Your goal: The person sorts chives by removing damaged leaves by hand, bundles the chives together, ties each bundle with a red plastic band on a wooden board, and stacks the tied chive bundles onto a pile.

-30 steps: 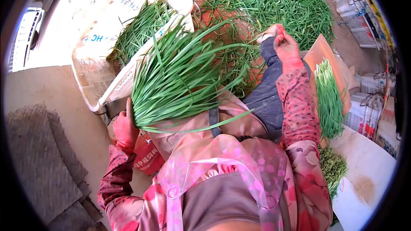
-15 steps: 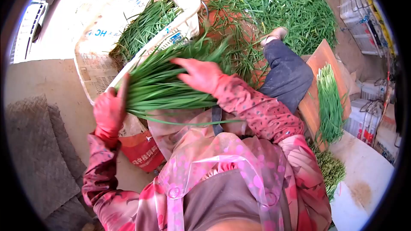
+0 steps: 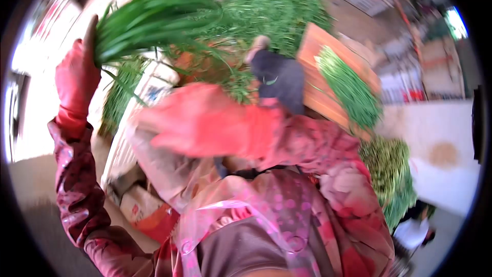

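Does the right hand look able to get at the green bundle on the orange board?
Probably yes: the right hand looks empty, though blurred, and nothing covers the green bundle on the orange board; it only has to swing outward.

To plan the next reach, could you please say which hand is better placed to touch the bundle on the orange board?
Probably the right hand: though blurred, it looks open and empty, and is nearer the bundle. The left hand holds leafy greens farther off.
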The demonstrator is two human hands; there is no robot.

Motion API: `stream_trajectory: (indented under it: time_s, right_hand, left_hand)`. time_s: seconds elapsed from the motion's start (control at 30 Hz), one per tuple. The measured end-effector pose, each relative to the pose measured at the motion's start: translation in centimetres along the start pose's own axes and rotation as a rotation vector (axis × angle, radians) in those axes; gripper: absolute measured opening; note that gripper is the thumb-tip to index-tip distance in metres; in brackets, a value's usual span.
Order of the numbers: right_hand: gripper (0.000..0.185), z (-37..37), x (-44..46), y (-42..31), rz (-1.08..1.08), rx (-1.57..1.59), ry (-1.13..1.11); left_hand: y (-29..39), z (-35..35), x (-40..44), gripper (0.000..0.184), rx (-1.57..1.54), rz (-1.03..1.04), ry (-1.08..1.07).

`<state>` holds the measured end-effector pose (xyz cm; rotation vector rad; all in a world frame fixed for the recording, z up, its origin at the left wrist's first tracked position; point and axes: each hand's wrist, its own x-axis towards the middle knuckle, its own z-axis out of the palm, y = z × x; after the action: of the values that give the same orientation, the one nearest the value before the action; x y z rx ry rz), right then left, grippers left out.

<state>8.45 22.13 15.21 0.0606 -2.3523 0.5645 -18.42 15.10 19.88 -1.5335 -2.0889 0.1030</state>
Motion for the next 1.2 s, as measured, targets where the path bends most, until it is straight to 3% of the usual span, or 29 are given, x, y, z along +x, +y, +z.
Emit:
stream_trajectory:
  time_s: [0.03, 0.07, 0.1, 0.13, 0.27, 0.3, 0.33, 0.43, 0.5, 0.53, 0.6, 0.67, 0.77, 0.87, 0.93, 1.0, 1.07, 1.2]
  right_hand:
    - [0.023, -0.5, 1.7, -1.6, -0.12, -0.148, 0.149]
    - [0.022, -2.3, 3.3, -3.4, -0.095, -0.3, 0.121]
    - [0.027, -2.6, 4.0, -4.6, -0.096, -0.406, 0.382]
    - [0.028, -4.7, 4.3, -5.2, -0.066, -0.405, 0.311]
    - [0.037, -10.1, 1.8, -4.3, 0.19, -0.291, 0.145]
    - [0.046, -10.1, -0.3, -2.7, 0.247, -0.327, 0.225]
    - [0.069, -11.5, -2.3, -1.5, 0.381, -0.331, 0.148]
    - [0.091, -13.5, -10.4, 0.5, 0.644, -0.155, 0.104]
    - [0.097, -10.1, -17.6, 3.6, 0.673, 0.238, 0.323]
    - [0.105, -10.5, -19.3, 2.7, 0.873, 0.528, 0.175]
    - [0.106, -8.5, -22.3, 2.4, 0.846, 0.466, 0.167]
    - [0.109, -8.9, -23.3, 1.0, 1.011, 0.752, 0.089]
    - [0.117, -9.1, -24.1, -1.0, 0.916, 0.997, 0.159]
    - [0.118, -9.4, -24.9, -2.5, 0.888, 1.052, 0.185]
    - [0.122, -10.0, -24.0, -3.8, 0.932, 0.531, 0.064]
    - [0.116, -9.5, -24.4, -4.1, 0.965, 0.581, 0.065]
    - [0.106, -7.6, -26.1, -4.3, 1.15, 0.489, -0.019]
    - [0.077, -7.4, -26.3, -4.5, 1.297, 0.279, 0.014]
  left_hand:
    - [2.2, -0.5, 2.9, 0.069, -0.072, 0.084, 0.128]
    - [4.8, -1.3, 5.5, 0.066, -0.14, 0.162, 0.251]
    - [8.3, -2.7, 7.4, 0.059, -0.127, 0.17, 0.239]
    - [11.2, -2.9, 9.1, 0.067, -0.179, 0.178, 0.189]
    - [23.9, -4.2, 9.6, 0.059, -0.444, 0.603, 0.177]
    - [26.5, -4.5, 8.8, 0.056, -0.526, 0.735, 0.149]
    - [28.6, -4.7, 7.5, 0.053, -0.613, 0.864, 0.114]
    - [31.3, -4.3, 3.8, 0.044, -0.79, 1.183, -0.048]
    - [32.0, -3.4, 2.3, 0.039, -0.779, 1.286, -0.118]
    - [32.3, -3.1, 1.6, 0.036, -0.729, 1.32, -0.129]
    - [32.4, -3.4, 1.1, 0.031, -0.601, 1.334, -0.144]
    - [31.7, -4.4, 1.3, 0.035, -0.59, 1.327, -0.322]
    - [31.1, -4.4, 1.6, 0.032, -0.62, 1.346, -0.31]
    - [31.7, -6.1, 1.8, 0.028, -0.623, 1.394, -0.296]
    - [31.9, -6.4, 1.9, 0.025, -0.616, 1.405, -0.366]
    - [32.0, -7.0, 1.7, 0.023, -0.583, 1.395, -0.389]
    - [31.9, -7.3, 1.3, 0.021, -0.557, 1.375, -0.417]
    - [32.3, -7.2, 1.1, 0.017, -0.598, 1.403, -0.341]
